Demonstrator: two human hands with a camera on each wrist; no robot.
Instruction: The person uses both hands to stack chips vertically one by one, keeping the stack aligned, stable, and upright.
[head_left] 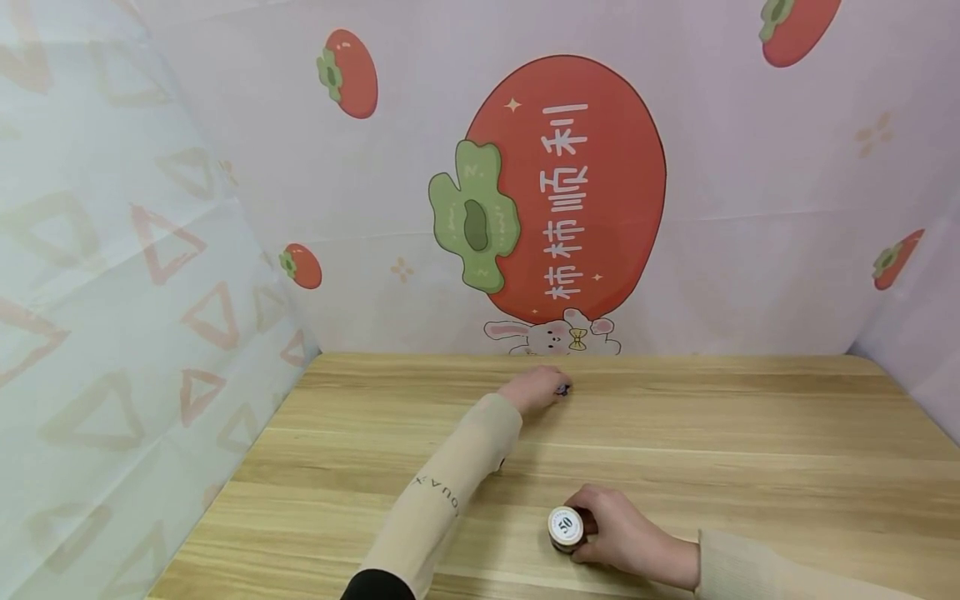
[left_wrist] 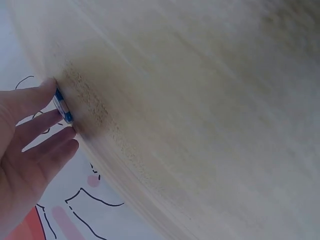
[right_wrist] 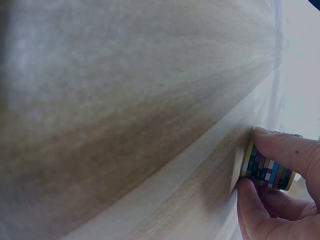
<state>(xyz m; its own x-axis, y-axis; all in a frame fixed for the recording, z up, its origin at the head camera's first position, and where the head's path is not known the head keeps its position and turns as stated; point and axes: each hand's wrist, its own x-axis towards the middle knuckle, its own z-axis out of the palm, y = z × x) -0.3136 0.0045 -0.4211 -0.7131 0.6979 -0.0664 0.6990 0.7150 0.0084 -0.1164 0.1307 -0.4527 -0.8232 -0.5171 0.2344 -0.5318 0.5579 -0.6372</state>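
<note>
Far out on the table, toward its back edge, my left hand (head_left: 535, 389) pinches a single poker chip (left_wrist: 62, 106) between thumb and fingers. Its blue-and-white edge shows in the left wrist view, close over the wood. Nearer to me, my right hand (head_left: 615, 533) grips a stack of poker chips (right_wrist: 270, 167) from the side, thumb on one side and fingers on the other. Edges of several colours line the stack in the right wrist view. From above, its top chip (head_left: 566, 527) is pale and reads "50".
Both hands work over a wood-grain table (head_left: 712, 433). Behind it rises a pale backdrop (head_left: 750, 250) with persimmon drawings and a white rabbit. A patterned sheet (head_left: 150, 333) hangs along the left side.
</note>
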